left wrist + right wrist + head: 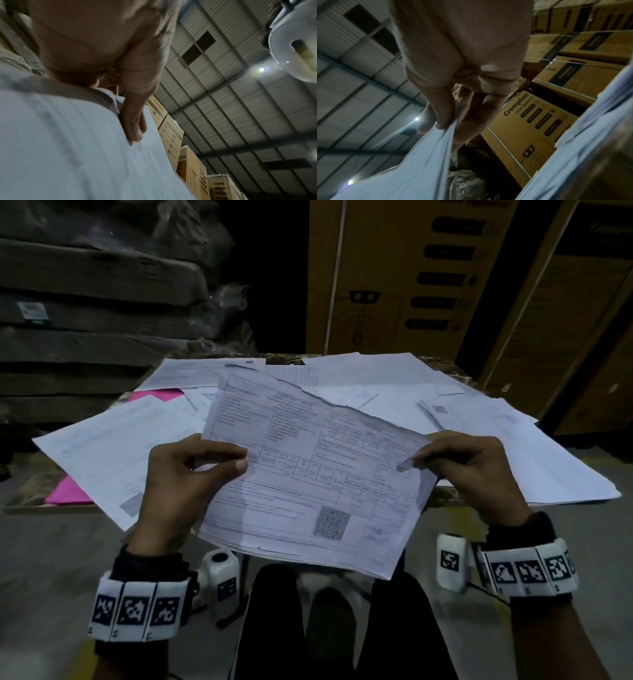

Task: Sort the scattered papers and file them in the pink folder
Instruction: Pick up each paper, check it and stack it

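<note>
squaring the stack before filing

my left hand (191,470) and right hand (469,470) each pinch a side of the held papers (308,474) above the desk (20,501). i'd tap the edges even, gently, then reach the pink folder (68,491) half buried at left.

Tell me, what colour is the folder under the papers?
Bright pink; the folder shows best in the head view.
</note>
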A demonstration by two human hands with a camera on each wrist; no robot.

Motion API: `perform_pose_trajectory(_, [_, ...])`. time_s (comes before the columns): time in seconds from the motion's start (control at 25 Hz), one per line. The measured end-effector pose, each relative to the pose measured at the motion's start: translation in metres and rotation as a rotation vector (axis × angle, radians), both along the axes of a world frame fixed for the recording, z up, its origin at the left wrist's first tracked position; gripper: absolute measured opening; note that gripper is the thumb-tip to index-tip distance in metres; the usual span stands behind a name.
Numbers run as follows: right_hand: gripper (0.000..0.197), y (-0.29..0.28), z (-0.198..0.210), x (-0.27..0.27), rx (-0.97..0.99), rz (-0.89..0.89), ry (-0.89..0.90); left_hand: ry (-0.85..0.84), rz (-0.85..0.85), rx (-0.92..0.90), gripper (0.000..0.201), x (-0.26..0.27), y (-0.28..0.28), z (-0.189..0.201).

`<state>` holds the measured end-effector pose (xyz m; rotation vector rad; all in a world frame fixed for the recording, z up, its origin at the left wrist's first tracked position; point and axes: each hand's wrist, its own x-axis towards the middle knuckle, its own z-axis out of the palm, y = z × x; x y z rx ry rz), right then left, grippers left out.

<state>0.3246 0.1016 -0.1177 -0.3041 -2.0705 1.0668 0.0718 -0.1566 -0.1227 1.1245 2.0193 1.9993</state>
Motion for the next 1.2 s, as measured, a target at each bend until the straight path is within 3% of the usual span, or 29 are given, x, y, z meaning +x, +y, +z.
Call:
perform_pose_trajectory(0.12, [0.041,-0.006,-0.012,0.002,-0.171,-0.064,0.114,-0.040,0.036,0.055,0.020,0.001,0.006,-0.003])
perform_pose_trajectory(0.36, [0.049,-0.014,-0.013,-0.008,-0.236,-0.075,0.168,-0.052,0.067,0.209,0.021,0.011,0.026,0.006])
perform_pose_trajectory(0.52, [0.053,-0.013,0.014,-0.023,-0.083,-0.146,0.285,0.159,0.104,0.212,0.025,0.026,0.049,0.021])
perform_pose_trajectory(0.6, [0.045,-0.013,0.025,-0.027,0.068,-0.221,0.362,0.251,0.148,0.176,0.029,0.033,0.060,0.026])
perform_pose_trajectory(0.72, [0.041,-0.015,0.015,-0.031,0.211,-0.345,0.376,0.338,0.194,0.131,0.027,0.036,0.075,0.018])
perform_pose_trajectory(0.92, [0.035,-0.018,-0.039,-0.036,0.012,-0.305,0.205,0.134,0.035,0.068,0.020,0.026,0.089,-0.019])
perform_pose_trajectory(1.12, [0.038,-0.015,-0.032,-0.033,0.110,-0.325,0.257,0.131,0.081,0.115,0.016,0.028,0.093,-0.018])
perform_pose_trajectory(1.2, [0.041,-0.015,-0.037,-0.033,0.054,-0.320,0.199,0.097,0.076,0.098,0.016,0.028,0.094,-0.023])
